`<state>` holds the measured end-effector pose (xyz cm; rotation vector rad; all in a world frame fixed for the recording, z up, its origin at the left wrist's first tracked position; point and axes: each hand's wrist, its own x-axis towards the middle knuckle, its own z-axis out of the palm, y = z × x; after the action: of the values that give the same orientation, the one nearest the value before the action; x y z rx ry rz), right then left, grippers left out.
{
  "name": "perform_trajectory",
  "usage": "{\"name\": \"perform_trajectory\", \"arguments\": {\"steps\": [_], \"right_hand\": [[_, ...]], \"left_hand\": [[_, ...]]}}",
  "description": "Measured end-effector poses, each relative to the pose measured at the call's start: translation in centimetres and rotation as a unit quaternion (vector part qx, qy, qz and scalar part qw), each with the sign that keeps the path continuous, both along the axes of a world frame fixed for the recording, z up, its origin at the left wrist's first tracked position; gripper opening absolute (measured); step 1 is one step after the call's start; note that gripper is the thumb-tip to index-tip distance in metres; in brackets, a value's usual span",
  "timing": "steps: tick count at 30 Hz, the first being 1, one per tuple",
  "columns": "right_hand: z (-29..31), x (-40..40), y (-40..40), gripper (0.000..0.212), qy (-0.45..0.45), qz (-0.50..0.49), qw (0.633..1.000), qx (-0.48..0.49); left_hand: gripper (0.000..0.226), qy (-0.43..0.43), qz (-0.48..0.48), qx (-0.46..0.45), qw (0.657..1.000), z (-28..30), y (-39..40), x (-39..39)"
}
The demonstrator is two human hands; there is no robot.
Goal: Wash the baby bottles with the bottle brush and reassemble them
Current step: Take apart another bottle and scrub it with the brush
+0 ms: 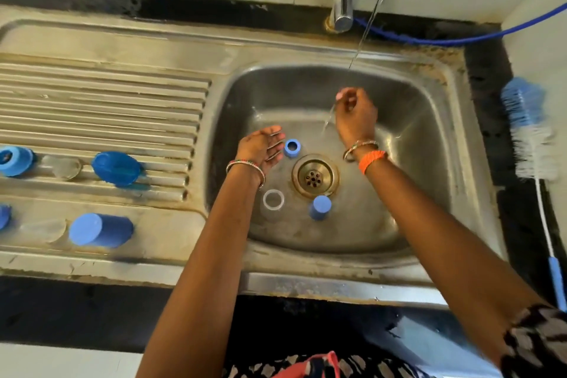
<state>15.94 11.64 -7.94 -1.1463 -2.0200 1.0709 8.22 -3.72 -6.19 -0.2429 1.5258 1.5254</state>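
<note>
The right hand point(356, 115) pinches something small, unclear, under the water stream; the open left hand point(260, 149) holds nothing, just beside a blue ring point(291, 148) on the sink point(429, 163) floor.

Blue ring point(291, 148), clear bottle point(272, 200), blue cap point(320, 207) lie around the drain point(314, 176).

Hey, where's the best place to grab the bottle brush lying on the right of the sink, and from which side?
Probably take the bottle brush by its blue grip end, coming from above with the right hand. It lies flat on the dark counter with bristles at the far end and the thin stem leading to that near handle.
</note>
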Motion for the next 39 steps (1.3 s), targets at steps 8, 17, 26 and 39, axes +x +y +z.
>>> {"name": "perform_trajectory", "arguments": {"steps": [8,17,26,39], "right_hand": [[4.3,-5.7,9.1,0.032,-0.08,0.031,0.996,0.039],[5.8,-9.2,10.5,0.053,-0.106,0.023,0.989,0.098],[2.8,-2.3,5.9,0.013,-0.139,0.136,0.98,0.04],[-2.4,3.5,-10.2,0.09,-0.338,0.498,0.789,0.118]], "left_hand": [[0.034,0.02,-0.1,0.031,0.994,4.1,7.1,-0.1],[0.036,-0.009,-0.11,0.022,0.994,3.5,10.5,0.2],[0.034,0.01,-0.068,0.004,0.998,2.8,6.6,-1.0],[0.023,0.027,-0.008,-0.066,0.997,0.3,-5.2,-0.5]]}}
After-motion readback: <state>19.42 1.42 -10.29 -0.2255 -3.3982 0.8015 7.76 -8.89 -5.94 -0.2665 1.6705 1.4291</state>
